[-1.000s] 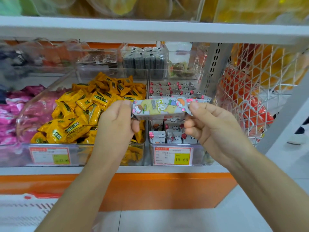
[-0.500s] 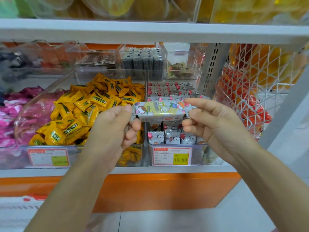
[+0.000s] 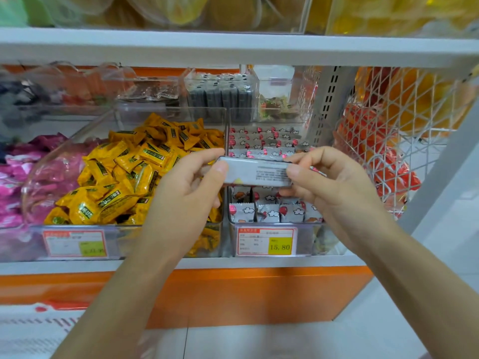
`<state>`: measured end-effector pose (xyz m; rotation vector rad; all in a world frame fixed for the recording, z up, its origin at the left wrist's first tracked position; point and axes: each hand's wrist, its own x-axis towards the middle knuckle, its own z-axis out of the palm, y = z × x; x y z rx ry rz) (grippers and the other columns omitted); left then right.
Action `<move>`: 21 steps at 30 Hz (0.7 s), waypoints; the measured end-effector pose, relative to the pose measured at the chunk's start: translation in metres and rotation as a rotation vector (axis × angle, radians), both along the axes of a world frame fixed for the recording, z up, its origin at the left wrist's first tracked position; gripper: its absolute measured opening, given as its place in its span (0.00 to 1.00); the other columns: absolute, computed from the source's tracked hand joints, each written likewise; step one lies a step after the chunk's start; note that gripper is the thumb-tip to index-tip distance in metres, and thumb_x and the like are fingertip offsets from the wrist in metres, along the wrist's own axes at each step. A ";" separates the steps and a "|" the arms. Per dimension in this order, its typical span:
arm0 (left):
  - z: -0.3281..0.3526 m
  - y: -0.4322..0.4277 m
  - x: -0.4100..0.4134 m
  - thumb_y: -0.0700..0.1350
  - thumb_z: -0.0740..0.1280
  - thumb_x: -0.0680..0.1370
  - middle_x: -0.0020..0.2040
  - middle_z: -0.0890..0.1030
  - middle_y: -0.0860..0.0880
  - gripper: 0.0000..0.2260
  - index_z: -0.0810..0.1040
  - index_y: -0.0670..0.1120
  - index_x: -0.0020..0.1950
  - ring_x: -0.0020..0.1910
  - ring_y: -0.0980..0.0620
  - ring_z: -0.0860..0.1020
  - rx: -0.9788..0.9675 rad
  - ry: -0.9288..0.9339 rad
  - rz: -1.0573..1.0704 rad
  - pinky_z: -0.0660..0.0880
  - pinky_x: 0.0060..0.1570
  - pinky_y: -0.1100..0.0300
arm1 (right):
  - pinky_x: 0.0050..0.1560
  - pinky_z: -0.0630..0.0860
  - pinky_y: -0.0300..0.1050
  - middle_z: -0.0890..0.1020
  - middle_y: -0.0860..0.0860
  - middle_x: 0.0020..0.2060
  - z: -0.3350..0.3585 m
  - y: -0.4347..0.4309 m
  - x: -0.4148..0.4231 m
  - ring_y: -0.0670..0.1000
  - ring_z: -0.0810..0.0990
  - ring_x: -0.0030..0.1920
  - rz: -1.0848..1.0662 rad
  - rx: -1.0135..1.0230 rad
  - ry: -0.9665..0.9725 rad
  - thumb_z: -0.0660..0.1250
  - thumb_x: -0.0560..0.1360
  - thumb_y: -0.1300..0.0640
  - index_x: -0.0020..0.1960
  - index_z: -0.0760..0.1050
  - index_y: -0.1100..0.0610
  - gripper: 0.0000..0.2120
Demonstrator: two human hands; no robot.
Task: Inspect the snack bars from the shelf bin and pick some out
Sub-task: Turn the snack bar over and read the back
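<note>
**Bar turned to its printed back, held over the bin**

The snack bar (image 3: 256, 172) lies level between both hands, in front of and just above the clear shelf bin (image 3: 308, 239) it belongs to. Its silver-grey back faces the camera, with a block of small print at the right end that is too fine to read. The left hand (image 3: 186, 195) pinches the left end between thumb and curled fingers; the right hand (image 3: 334, 187) pinches the right end the same way.

Below, more bars (image 3: 269, 212) stand in rows, their white wrappers printed with red balloons and clouds. The bin's price label (image 3: 267, 240) reads 15.80 on a yellow patch; its other lines are illegible. To the left, a bin of yellow packets (image 3: 124, 174) carries a blurred label (image 3: 75, 243), partly hidden by the left forearm. A white wire basket (image 3: 383, 151) of orange packs hangs to the right.

Half a second ago the bar's colourful cartoon front faced the camera; it has since been rolled over.
</note>
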<state>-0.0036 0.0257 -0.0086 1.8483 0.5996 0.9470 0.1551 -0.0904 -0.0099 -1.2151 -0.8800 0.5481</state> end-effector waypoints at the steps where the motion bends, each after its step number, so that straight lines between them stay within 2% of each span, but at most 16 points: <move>1: 0.000 -0.001 0.000 0.49 0.60 0.78 0.33 0.75 0.58 0.12 0.75 0.55 0.60 0.28 0.63 0.73 0.009 0.015 -0.009 0.68 0.30 0.72 | 0.43 0.80 0.44 0.82 0.46 0.40 0.000 0.000 -0.001 0.50 0.83 0.42 -0.027 0.001 -0.025 0.73 0.67 0.62 0.35 0.75 0.53 0.08; 3: 0.001 -0.002 0.000 0.47 0.61 0.77 0.35 0.76 0.59 0.13 0.76 0.53 0.61 0.29 0.64 0.74 0.018 0.021 -0.029 0.68 0.30 0.73 | 0.43 0.80 0.44 0.81 0.50 0.42 0.000 0.000 -0.003 0.49 0.82 0.42 -0.081 -0.015 -0.121 0.72 0.69 0.65 0.41 0.75 0.54 0.09; 6: 0.003 -0.003 0.000 0.43 0.63 0.76 0.41 0.76 0.54 0.12 0.77 0.52 0.58 0.29 0.65 0.74 0.020 0.011 -0.037 0.68 0.30 0.75 | 0.50 0.79 0.44 0.82 0.48 0.46 0.001 -0.002 -0.005 0.48 0.82 0.49 -0.110 -0.066 -0.229 0.72 0.70 0.62 0.48 0.79 0.51 0.10; 9: 0.004 -0.003 -0.001 0.42 0.65 0.74 0.40 0.77 0.52 0.11 0.78 0.54 0.53 0.28 0.63 0.73 0.029 0.021 -0.043 0.70 0.29 0.73 | 0.54 0.78 0.46 0.83 0.48 0.46 0.000 -0.001 -0.008 0.48 0.82 0.49 -0.152 -0.086 -0.259 0.73 0.69 0.60 0.45 0.81 0.50 0.07; 11: 0.004 -0.004 -0.001 0.41 0.66 0.73 0.36 0.77 0.51 0.11 0.77 0.56 0.50 0.28 0.62 0.74 0.042 0.026 -0.047 0.71 0.29 0.71 | 0.51 0.77 0.44 0.83 0.47 0.43 -0.001 0.000 -0.009 0.47 0.81 0.47 -0.176 -0.073 -0.257 0.73 0.69 0.60 0.42 0.81 0.50 0.06; 13: 0.003 -0.005 -0.001 0.41 0.67 0.73 0.34 0.76 0.49 0.11 0.76 0.57 0.49 0.28 0.55 0.76 0.073 0.034 -0.058 0.74 0.29 0.63 | 0.46 0.75 0.38 0.82 0.45 0.38 0.000 0.001 -0.011 0.45 0.79 0.41 -0.202 -0.057 -0.270 0.72 0.70 0.60 0.39 0.80 0.51 0.05; 15: 0.002 -0.006 0.000 0.42 0.68 0.72 0.34 0.76 0.43 0.10 0.76 0.57 0.49 0.32 0.42 0.77 0.089 0.050 -0.058 0.76 0.34 0.48 | 0.43 0.74 0.36 0.82 0.45 0.36 0.001 0.002 -0.011 0.44 0.78 0.39 -0.243 -0.038 -0.295 0.72 0.71 0.61 0.36 0.79 0.53 0.06; 16: 0.001 -0.007 0.000 0.44 0.69 0.72 0.34 0.76 0.42 0.09 0.76 0.56 0.48 0.32 0.40 0.76 0.082 0.049 -0.054 0.76 0.35 0.45 | 0.42 0.74 0.36 0.81 0.46 0.35 0.001 0.002 -0.012 0.44 0.78 0.38 -0.266 -0.030 -0.311 0.71 0.71 0.61 0.35 0.78 0.54 0.07; 18: 0.000 -0.009 0.001 0.51 0.70 0.70 0.29 0.75 0.48 0.06 0.76 0.57 0.45 0.29 0.45 0.76 0.065 0.054 -0.033 0.75 0.32 0.48 | 0.43 0.74 0.43 0.81 0.49 0.36 0.001 0.002 -0.015 0.48 0.78 0.40 -0.299 -0.027 -0.362 0.71 0.71 0.60 0.35 0.78 0.55 0.07; 21: 0.000 -0.009 0.002 0.56 0.68 0.69 0.26 0.73 0.47 0.06 0.74 0.57 0.41 0.26 0.50 0.71 0.075 0.083 0.018 0.71 0.26 0.51 | 0.46 0.75 0.54 0.80 0.53 0.38 0.001 0.001 -0.020 0.54 0.78 0.43 -0.306 -0.023 -0.436 0.71 0.71 0.60 0.36 0.77 0.56 0.06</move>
